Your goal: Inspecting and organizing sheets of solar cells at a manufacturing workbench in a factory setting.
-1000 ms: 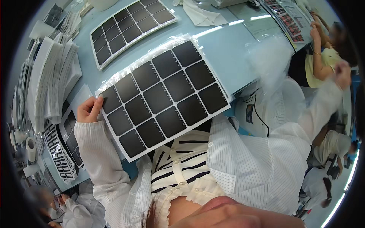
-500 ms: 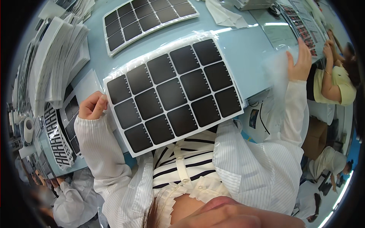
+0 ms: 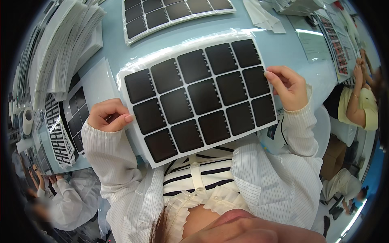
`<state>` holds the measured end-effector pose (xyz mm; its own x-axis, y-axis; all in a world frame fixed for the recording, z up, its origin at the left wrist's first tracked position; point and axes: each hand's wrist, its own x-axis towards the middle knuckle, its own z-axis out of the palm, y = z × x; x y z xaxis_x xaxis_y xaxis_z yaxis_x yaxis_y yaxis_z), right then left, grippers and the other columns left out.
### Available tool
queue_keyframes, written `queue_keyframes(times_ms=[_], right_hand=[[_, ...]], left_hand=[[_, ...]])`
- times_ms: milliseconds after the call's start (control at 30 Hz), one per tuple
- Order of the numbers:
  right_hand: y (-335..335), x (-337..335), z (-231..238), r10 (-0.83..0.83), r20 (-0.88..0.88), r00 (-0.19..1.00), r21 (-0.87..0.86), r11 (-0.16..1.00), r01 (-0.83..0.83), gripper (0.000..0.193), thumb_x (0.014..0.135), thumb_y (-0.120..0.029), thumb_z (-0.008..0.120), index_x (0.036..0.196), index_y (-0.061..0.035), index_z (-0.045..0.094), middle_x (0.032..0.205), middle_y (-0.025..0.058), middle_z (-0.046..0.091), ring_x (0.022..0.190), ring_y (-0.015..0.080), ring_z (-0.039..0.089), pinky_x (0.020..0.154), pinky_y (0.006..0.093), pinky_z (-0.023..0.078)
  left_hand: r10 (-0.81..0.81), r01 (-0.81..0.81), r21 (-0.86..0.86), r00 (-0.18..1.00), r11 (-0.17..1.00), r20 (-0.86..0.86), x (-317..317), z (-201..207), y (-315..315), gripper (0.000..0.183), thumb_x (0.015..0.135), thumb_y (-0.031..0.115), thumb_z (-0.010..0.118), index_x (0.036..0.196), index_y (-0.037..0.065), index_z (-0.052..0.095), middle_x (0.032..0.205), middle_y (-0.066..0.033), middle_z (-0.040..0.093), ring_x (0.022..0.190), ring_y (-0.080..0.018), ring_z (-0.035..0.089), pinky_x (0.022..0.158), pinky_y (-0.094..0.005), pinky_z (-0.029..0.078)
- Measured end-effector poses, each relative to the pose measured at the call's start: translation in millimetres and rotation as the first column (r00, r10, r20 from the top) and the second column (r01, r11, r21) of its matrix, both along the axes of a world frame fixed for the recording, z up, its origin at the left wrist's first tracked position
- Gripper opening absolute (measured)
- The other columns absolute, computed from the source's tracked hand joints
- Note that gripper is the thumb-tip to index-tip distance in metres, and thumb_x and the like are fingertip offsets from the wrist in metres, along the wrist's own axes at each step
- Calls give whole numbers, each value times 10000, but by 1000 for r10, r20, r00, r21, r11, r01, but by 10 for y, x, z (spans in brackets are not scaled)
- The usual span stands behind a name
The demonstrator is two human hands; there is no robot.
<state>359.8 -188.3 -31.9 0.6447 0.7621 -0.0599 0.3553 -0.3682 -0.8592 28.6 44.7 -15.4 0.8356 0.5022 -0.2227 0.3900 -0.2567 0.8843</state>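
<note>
A white sheet of black rounded-square stickers (image 3: 204, 97), with small white notches along one side of each square, lies at a slant in front of me on the near part of the table, over a stack with clear film edges. My left hand (image 3: 108, 115) is closed at its left edge, thumb tip against the border. At the right edge my right hand (image 3: 288, 87) pinches the sheet between thumb and index finger. Beyond it sits another stack of similar sticker sheets (image 3: 178, 18), partly cut off by the top of the view.
Tall piles of white paper and film (image 3: 60, 48) stand at the left, near patterned black-and-white sheets (image 3: 58, 133) and a white roll (image 3: 27, 120). A white cloth (image 3: 263, 16) lies at the far side. Other people work at the right (image 3: 360, 101) and lower left (image 3: 73, 202).
My right hand, spread and raised at the right beside a translucent film, has come in to the sheet's right edge. My left hand has shifted slightly right along with the sheet.
</note>
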Motion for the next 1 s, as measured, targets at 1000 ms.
queue_keyframes(times_ms=[1000], right_hand=[[-51, 45, 435, 401, -307, 863, 155, 916, -370, 175, 814, -95, 595, 672, -9, 537, 608, 1, 492, 457, 26, 361, 431, 183, 257]], left_hand=[[-111, 113, -7, 985, 994, 132, -70, 8, 101, 192, 756, 33, 615, 579, 6, 547, 563, -27, 511, 493, -78, 419, 457, -230, 295]])
